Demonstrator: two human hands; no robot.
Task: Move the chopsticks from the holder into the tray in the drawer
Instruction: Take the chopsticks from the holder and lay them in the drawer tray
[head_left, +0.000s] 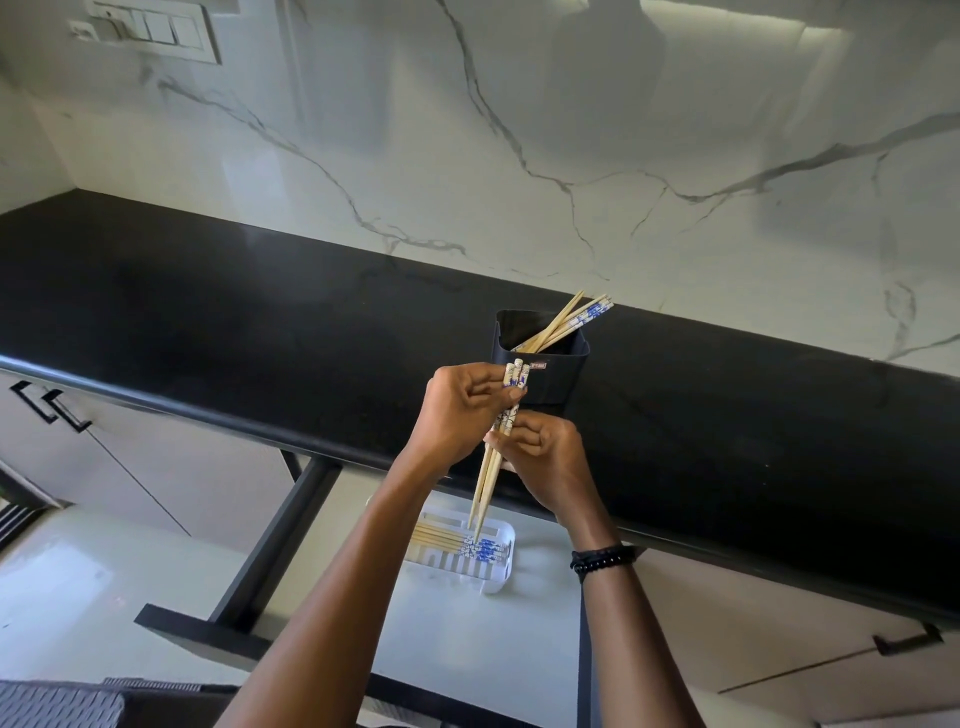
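Held chopsticks (501, 431): pinched in both hands, left hand (460, 410) upper, right hand (543, 457) lower; near-upright, tips down, crosswise over those lying in the tray (498, 579). Remainder: holder (540, 371), desk front edge.

I see pale wooden chopsticks (491, 470) with blue-and-white patterned tops, a black holder (553, 376), and a white tray (498, 574). The desk (208, 312) is black, the wall (571, 130) white marble with grey veins.

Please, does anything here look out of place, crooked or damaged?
Nothing stands out. The chopsticks in the tray lie neatly side by side, the holder stands upright on the counter, and both hands grip a bundle of chopsticks.
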